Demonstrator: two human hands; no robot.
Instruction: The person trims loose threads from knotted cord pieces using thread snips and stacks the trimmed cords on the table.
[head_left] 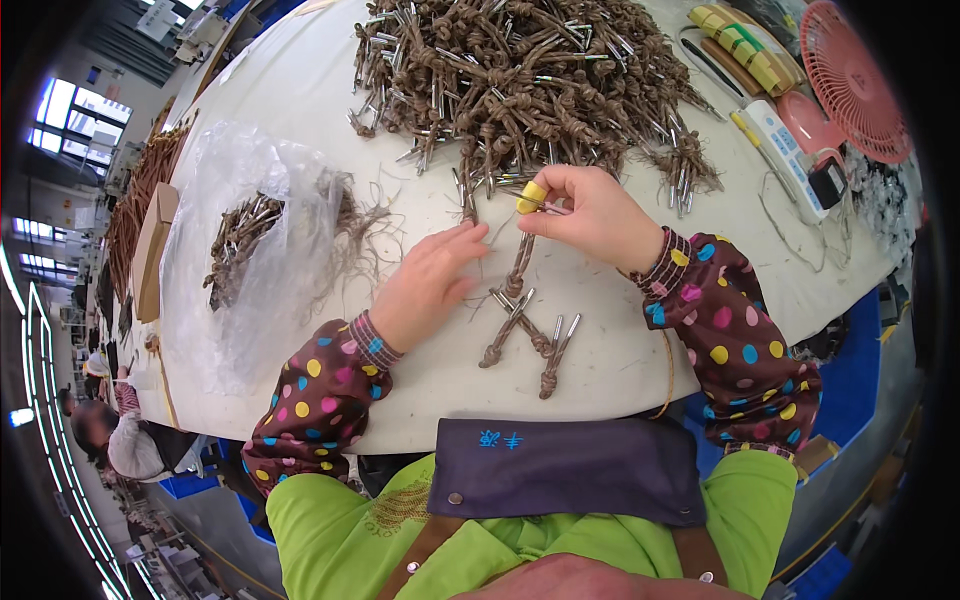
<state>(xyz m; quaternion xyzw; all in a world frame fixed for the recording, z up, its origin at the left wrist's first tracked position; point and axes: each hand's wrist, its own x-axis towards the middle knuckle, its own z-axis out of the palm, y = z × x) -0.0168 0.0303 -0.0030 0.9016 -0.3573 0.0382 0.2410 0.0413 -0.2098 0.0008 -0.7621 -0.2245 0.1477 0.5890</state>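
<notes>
From where I stand, what matters most is how the cord (519, 262) lies from the right hand (598, 218): straight below the grip near the middle of the frame, its long axis running almost up and down, its knot at the lower end. That hand is the nearer, thumb and finger pinching a small yellow piece (530, 197) right over the cord's upper end. The left hand (425, 280) sits apart on the cord's left, palm down, fingers loosely spread. Just below the cord, three short ties (549, 372) rest on the worktop (625, 345), two crossed, one slanting to their right. The big brown pile (500, 100) fills the top middle of the frame. I can't make out whether the right thumb also nips the cord, since it covers that end, nor what the thin metal by the yellow piece belongs to. One strand from the pile reaches the left fingertips; touching or not, I can't tell. The pile's top is cut off by the frame's edge.
</notes>
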